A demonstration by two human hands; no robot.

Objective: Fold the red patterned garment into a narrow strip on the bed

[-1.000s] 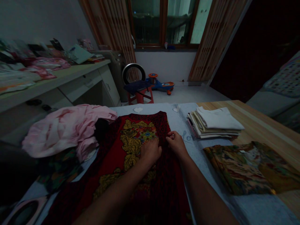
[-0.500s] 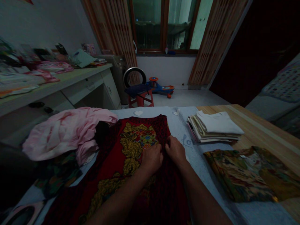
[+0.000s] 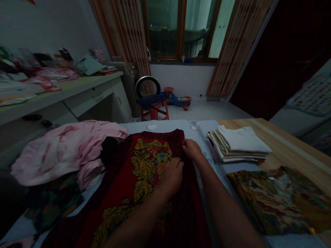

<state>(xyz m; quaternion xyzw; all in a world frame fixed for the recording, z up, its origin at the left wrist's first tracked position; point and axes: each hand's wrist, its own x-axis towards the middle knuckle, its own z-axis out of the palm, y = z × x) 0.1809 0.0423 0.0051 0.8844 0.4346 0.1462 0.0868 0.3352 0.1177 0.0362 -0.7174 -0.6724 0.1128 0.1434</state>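
Note:
A dark red garment (image 3: 116, 182) with a gold leaf pattern and black-speckled borders lies spread on the blue-grey table cover. Its near end runs out of view at the bottom. My left hand (image 3: 172, 175) rests on the right part of the garment, fingers bent and closed on the cloth. Farther up, my right hand (image 3: 192, 150) pinches the garment's right edge close to its far corner. The fingertips of both hands are partly hidden.
A pink cloth heap (image 3: 69, 148) lies at the left with a dark patterned cloth (image 3: 55, 199) beneath. Folded clothes (image 3: 240, 144) are stacked at the right, near a folded camouflage-like garment (image 3: 279, 199). Beyond the table stand a red stool (image 3: 154, 112) and a ride-on toy (image 3: 178, 99).
My right hand has moved farther up along the garment's right edge. My left hand has shifted slightly to the right, and the camera view has tilted a little.

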